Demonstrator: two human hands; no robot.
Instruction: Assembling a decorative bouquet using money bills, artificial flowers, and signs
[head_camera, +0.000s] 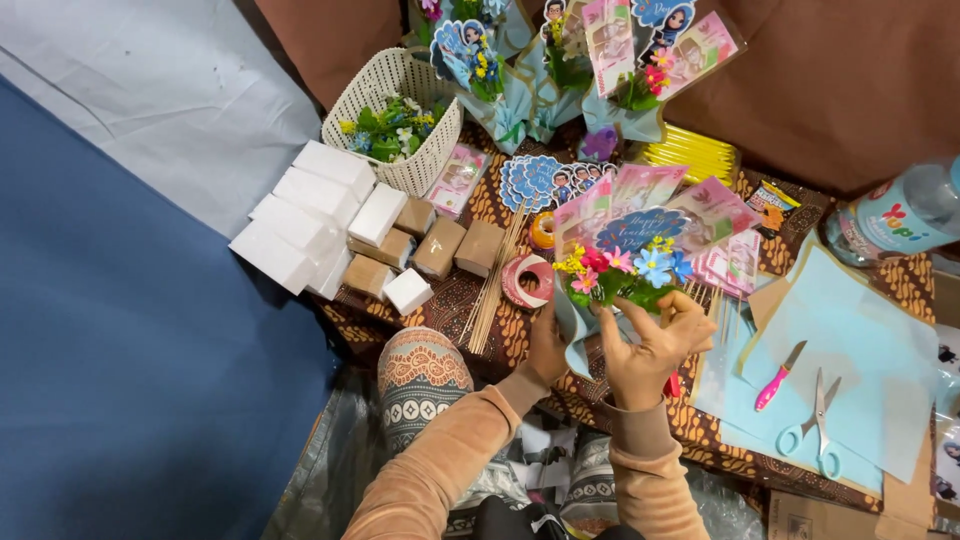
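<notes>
While both hands close in on it, the small bouquet (625, 270) sits just above centre, artificial flowers in pink, blue and yellow with printed cards fanned behind, wrapped in pale blue paper. Left hand (548, 345) wraps round the lower paper cone at seven o'clock of the blooms, fingers curled tight on the wrap. Right hand (655, 345) comes in at five o'clock, fingers half spread, tips pressing the stems and wrap from below, thumb up against the greenery; something red shows under its palm, too hidden to tell what.

Close quarters here! At nine o'clock, a tape roll (527, 280) and a bundle of wooden skewers (495, 285) lie just beside the left hand. At three o'clock, light blue paper sheets (860, 350) carry a pink craft knife (778, 377) and scissors (818, 425), near the right hand. Further out at ten o'clock, white foam blocks (305, 215) and a white basket (400, 85) of flowers. Finished bouquets (600, 70) stand at twelve. Open room lies only toward six o'clock, at the table edge (640, 425) by the person's lap.
</notes>
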